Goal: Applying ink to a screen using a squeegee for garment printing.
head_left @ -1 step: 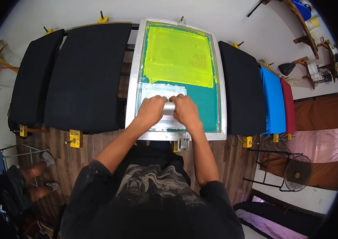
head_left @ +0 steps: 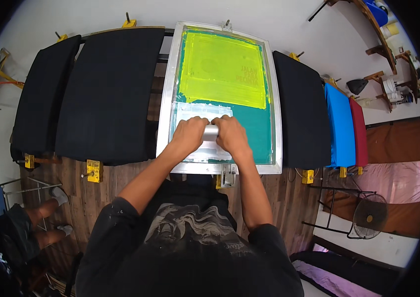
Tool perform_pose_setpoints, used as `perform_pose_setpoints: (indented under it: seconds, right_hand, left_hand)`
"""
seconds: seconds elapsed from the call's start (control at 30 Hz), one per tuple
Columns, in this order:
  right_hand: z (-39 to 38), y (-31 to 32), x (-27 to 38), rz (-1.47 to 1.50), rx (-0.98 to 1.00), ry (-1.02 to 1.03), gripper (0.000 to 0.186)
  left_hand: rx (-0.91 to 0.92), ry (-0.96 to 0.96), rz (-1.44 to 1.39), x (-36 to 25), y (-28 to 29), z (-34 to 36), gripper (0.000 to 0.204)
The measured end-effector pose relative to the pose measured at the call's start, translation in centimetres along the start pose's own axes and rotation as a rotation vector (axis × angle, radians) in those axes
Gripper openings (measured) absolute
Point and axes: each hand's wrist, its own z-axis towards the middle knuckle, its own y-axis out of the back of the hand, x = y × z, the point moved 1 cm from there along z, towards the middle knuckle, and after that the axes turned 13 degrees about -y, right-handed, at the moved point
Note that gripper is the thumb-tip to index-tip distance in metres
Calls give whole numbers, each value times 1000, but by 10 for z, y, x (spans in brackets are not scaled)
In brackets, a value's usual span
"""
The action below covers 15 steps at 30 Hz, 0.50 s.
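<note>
My left hand (head_left: pixel 189 136) and my right hand (head_left: pixel 231 136) are both closed around a silver metal squeegee (head_left: pixel 211 131), side by side with a short gap between them. The squeegee is over the near part of a screen-printing frame (head_left: pixel 276 123) with silver metal rails. Its mesh (head_left: pixel 253 129) is teal, and a bright yellow-green rectangle (head_left: pixel 220 57) covers the far part, with faint lettering at its right. A whitish patch (head_left: pixel 202 110) lies just beyond my hands. My fingers and the squeegee hide its blade and whatever is under it.
Boards covered in black fabric (head_left: pixel 108 94) stand left of the frame; another black one (head_left: pixel 299 109), a blue one (head_left: pixel 338 126) and a red one (head_left: pixel 358 131) stand right. Yellow clamps (head_left: pixel 94 171) line the edges. A fan (head_left: pixel 370 215) is at lower right; a person's legs (head_left: pixel 46 227) show at lower left.
</note>
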Motion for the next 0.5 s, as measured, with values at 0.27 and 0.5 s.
perform_pose_setpoints:
  seconds: [0.27,0.5]
  right_hand:
    - [-59,-16,1,86,-35,-30,41]
    - [-62,5,12,51,109,0,38]
  left_hand:
    - [-140,-111,-8,-19,-30,-52,34]
    - [-85,-137,-48,-25,-10,-55,27]
